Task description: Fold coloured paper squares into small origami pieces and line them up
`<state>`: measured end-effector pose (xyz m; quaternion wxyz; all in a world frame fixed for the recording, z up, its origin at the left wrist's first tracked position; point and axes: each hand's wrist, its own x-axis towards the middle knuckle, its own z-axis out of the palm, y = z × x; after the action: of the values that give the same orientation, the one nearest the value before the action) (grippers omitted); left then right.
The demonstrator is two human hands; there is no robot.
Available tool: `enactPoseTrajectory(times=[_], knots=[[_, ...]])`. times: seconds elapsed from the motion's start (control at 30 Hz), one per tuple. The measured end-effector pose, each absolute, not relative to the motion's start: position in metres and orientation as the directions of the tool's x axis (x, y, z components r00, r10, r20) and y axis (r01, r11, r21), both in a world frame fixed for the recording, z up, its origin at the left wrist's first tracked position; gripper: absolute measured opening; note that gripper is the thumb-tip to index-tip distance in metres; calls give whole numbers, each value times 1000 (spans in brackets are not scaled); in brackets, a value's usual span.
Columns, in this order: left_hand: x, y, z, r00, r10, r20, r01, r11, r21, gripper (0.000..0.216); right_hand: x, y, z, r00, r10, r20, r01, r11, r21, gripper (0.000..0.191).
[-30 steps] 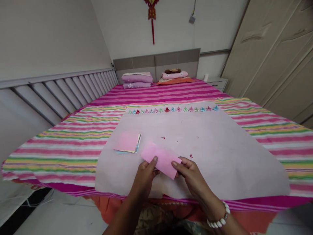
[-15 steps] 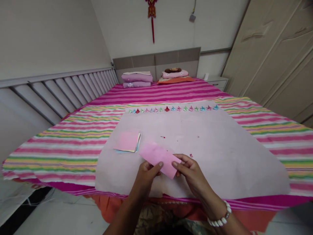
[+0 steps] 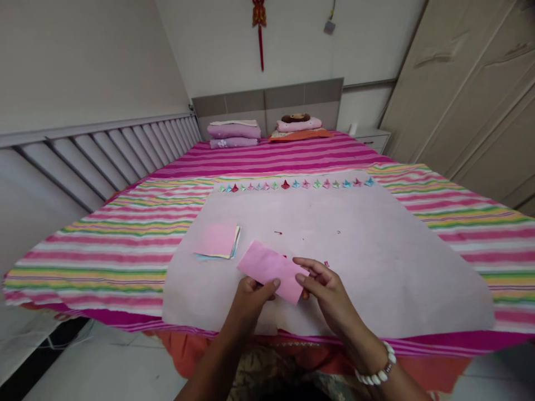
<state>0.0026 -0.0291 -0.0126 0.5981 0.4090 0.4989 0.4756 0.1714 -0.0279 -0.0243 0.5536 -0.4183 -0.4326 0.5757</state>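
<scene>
A pink sheet of paper (image 3: 271, 268), in an oblong shape that looks folded in half, is held tilted above the pale mat. My left hand (image 3: 253, 298) pinches its lower edge, thumb on top and fingers beneath. At its right end, my right hand (image 3: 320, 284) grips the short edge between thumb and fingers. To the left lies a stack of square coloured paper (image 3: 216, 240), pink on top. Small red scraps (image 3: 326, 264) lie on the mat behind my right hand.
A row of small folded paper shapes (image 3: 285, 184) in several colours lines the far edge of the mat (image 3: 397, 267). The mat lies on a striped bed (image 3: 104, 239). Folded bedding (image 3: 234, 132) sits by the headboard; a railing (image 3: 108, 145) runs along the left.
The far left end of the pink paper has flattened and shows a sharper edge. My right fingers have lifted slightly; both hands stay in nearly the same place.
</scene>
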Motion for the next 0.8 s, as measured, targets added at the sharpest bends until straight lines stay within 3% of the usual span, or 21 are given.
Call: enactPoseTrajectory(times=[0.13,0.27,0.43,0.8], knots=[[0,-27,-8,14,963,-269,-255,264,930,25,177,-29,-27,-111,991,74,-306,37,-951,37],[0,-28,-3,56,949,-310,-335,310,890,27,179,-30,-26,-167,969,184,-201,150,-968,34],[1,-31,-2,35,957,-287,-245,286,926,31,175,-30,-22,-86,973,215,-118,205,-972,21],[-5,-29,-6,46,972,-231,-199,236,951,24,177,-28,-20,-99,961,257,-87,248,-965,12]])
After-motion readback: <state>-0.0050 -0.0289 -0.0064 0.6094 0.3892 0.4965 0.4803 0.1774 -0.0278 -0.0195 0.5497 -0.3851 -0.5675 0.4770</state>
